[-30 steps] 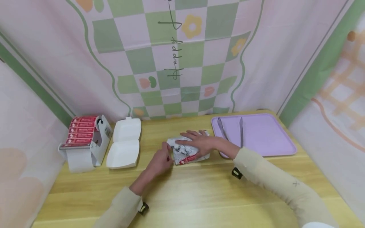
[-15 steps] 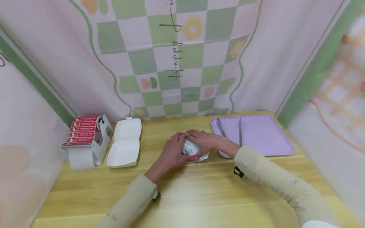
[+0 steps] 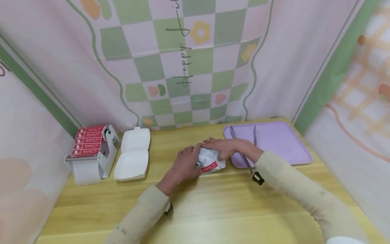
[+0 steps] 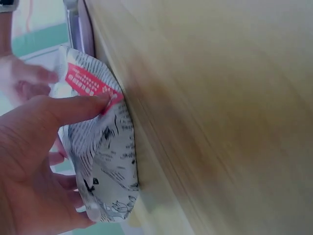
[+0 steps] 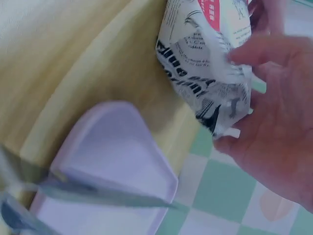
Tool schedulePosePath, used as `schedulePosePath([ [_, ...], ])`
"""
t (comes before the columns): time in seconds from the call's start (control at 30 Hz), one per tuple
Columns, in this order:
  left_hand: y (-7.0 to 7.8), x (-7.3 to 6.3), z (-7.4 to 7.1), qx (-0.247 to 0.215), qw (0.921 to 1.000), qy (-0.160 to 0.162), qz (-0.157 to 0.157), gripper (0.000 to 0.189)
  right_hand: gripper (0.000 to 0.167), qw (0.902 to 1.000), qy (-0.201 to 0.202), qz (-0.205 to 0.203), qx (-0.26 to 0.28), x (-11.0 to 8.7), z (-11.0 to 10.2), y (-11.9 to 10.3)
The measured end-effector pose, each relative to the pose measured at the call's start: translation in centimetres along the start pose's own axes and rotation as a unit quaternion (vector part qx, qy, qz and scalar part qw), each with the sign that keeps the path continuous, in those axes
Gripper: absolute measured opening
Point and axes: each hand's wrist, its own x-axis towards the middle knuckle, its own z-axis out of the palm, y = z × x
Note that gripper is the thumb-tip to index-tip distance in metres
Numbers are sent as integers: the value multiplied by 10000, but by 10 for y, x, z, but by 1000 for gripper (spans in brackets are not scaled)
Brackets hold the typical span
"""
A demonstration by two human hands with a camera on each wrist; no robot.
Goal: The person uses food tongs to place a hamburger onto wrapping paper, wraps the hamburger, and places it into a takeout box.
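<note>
A packet wrapped in newsprint-patterned paper [image 3: 209,156] lies between both hands over the middle of the table, with a red sticker [image 4: 88,81] across it. My left hand [image 3: 185,163] grips its left side. In the left wrist view the thumb presses on the sticker and the fingers reach behind the paper. At the other end my right hand [image 3: 224,148] holds the packet; the right wrist view has its thumb on the creased paper [image 5: 210,78] and the fingers around the far edge. What the paper wraps is hidden.
Metal tongs [image 3: 255,135] lie on a lilac tray [image 3: 283,145] at the right, partly under my right forearm. To the left stand an opened white clamshell box [image 3: 132,165] and a white dispenser [image 3: 107,162] with a roll of red stickers [image 3: 88,140]. A patterned curtain [image 3: 201,84] hangs behind.
The left hand has moved right from the packet's left corner to grip its side. The right hand, earlier spread flat on top, now holds the right end. The packet looks more bunched and raised.
</note>
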Motion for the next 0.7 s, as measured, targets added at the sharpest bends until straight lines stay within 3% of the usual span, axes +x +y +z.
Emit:
schedulePosePath([
  [0.1,2,-2,3,41,10000,-13,6,111,82,9995,189,17,-269,0,5,-7],
  [0.3,-1,-1,7,206,9998,9,-5,116,95,9906,885,-73,-1041,2,18,-10],
  [0.47,-10,-6,-1,76,9989,-270,365,120,101,9944,616,51,-857,0,16,-5],
  [0.57,-18,-16,-7,-139,9972,-433,590,122,99,9963,421,230,-717,1,10,-7],
  [0.7,-34,-39,-22,-531,9965,-126,637,106,98,9959,414,412,-684,6,3,-14],
])
